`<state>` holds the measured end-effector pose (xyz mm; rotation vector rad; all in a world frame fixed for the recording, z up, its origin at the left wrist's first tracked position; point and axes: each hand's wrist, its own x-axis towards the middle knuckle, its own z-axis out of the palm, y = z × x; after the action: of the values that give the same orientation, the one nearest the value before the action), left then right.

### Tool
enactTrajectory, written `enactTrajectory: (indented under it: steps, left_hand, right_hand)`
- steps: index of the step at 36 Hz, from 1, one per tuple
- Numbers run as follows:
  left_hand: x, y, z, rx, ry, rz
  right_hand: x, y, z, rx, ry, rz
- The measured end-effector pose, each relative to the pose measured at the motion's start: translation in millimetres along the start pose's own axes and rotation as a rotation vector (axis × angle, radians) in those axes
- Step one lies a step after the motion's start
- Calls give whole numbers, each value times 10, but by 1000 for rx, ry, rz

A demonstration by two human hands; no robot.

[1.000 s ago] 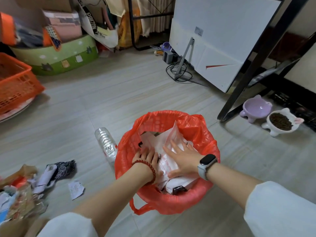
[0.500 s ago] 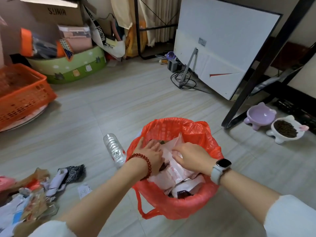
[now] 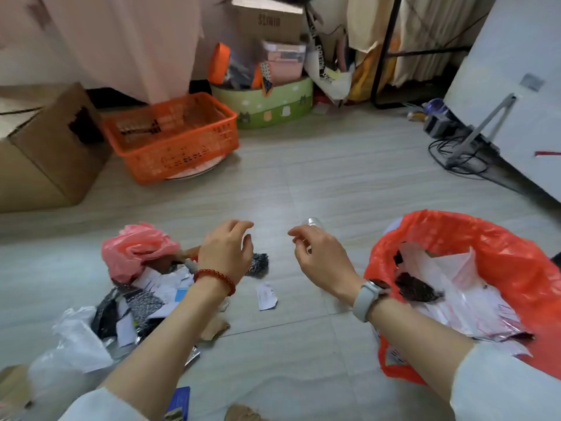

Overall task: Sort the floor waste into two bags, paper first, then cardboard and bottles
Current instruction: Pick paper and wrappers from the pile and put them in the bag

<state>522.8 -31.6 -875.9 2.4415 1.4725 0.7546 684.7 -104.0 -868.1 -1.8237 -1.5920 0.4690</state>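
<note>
Both hands, left (image 3: 226, 253) and right (image 3: 321, 259), hovered with fingers loosely spread, holding nothing, between the mixed floor waste pile (image 3: 130, 302) and the paper-filled red plastic bag (image 3: 498, 238).

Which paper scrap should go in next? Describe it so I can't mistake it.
Find the red bag on the right, then look left across the bare floor past both wrists. The small white scrap lies alone there, apart from the mixed waste pile farther left.

Red bag (image 3: 498, 238); orange basket (image 3: 173, 138); pink bag (image 3: 136, 247); green tub (image 3: 267, 104) with small cat-like prints, apparently; red bead bracelet (image 3: 215, 278); grey watch (image 3: 365, 299).
</note>
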Motion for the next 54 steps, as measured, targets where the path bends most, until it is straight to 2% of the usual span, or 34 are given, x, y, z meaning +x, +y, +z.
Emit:
enactTrajectory:
  steps: [4, 9, 14, 16, 19, 25, 30, 36, 39, 43, 45, 49, 54]
  left_hand:
    - [-352, -724, 148, 51, -50, -185]
    - [-640, -1372, 410, 145, -241, -330]
    - [-688, -1700, 766, 314, -557, -320]
    - [-673, -1711, 903, 322, -599, -307]
    - [-631, -1705, 1077, 326, -623, -308]
    - [-666, -1698, 1284, 349, -463, -241]
    - [-703, -1703, 1278, 229, -361, -219]
    - [-792, -1786, 1125, 119, -538, -164]
    - [-800, -1914, 983, -121, -549, -296]
    - [-705, -1996, 753, -530, -263, -617]
    - [-681, -1997, 661, -686, -134, -728]
    - [-715, -2037, 573, -1003, 0, -921]
    - [-788, -2110, 553, -926, -27, -924]
  right_hand:
    - [18, 85, 650, -132, -260, 57]
    - [42, 387, 1339, -287, -482, 120]
    - [83, 663, 1852, -512, -699, 102]
    - [75, 745, 2001, -565, -719, 84]
    - [58, 784, 2108, -604, -651, 45]
    - [93, 795, 2010, -622, -636, -3]
    - [94, 802, 1976, -635, -622, -26]
    - [117, 734, 1955, -535, -552, 79]
    - [159, 639, 1925, -499, -480, 134]
    - [241, 508, 1962, -355, -251, 36]
    - [350, 468, 2028, -307, -224, -19]
    - [645, 375, 2166, -318, -372, 2]
    - [829, 289, 2431, -459, -682, -11]
